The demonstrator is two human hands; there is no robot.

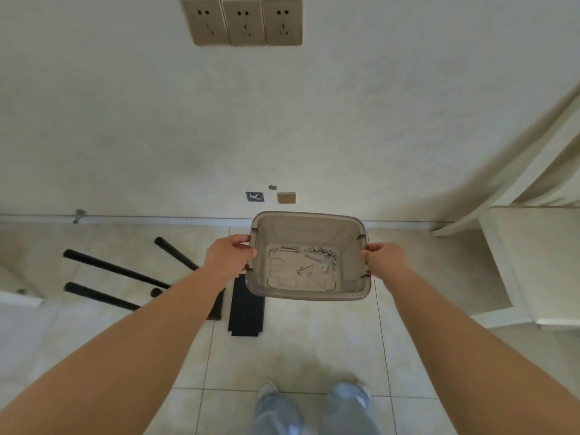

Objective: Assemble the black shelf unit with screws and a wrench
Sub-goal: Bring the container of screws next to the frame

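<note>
Head view, looking down at a tiled floor [292, 346] beside a pale wall [282, 120]. Held out in front at both short sides: a grey-brown plastic bin [351, 277], open top facing the camera. Left hand [230, 255] on the bin's left rim, fingers curled over the edge and gripping it, thumb on the outside. Right hand [383, 260] on the right rim, fingers likewise wrapped round the edge. Inside the bin, on its bottom: a loose cluster of silver screws [326, 255] toward the far right, one separate screw [305, 270] nearer the middle, and a small silver wrench [326, 266] just beside the cluster; exact count not readable.

On the floor to the left, below the left forearm: black tubular legs [106, 266] lying roughly parallel, well apart from the bin. Just below the bin's near left corner: a flat black shelf panel [245, 312] lying on the tiles, partly hidden by the bin, with a second dark panel [216, 306] edge peeking out beside the left forearm.

High on the wall: three beige sockets [246, 22] in a row. Low on the wall, just above the bin: a small beige plate [286, 198]. At the bottom: pale blue trouser legs [276, 412] and light shoes.
</note>
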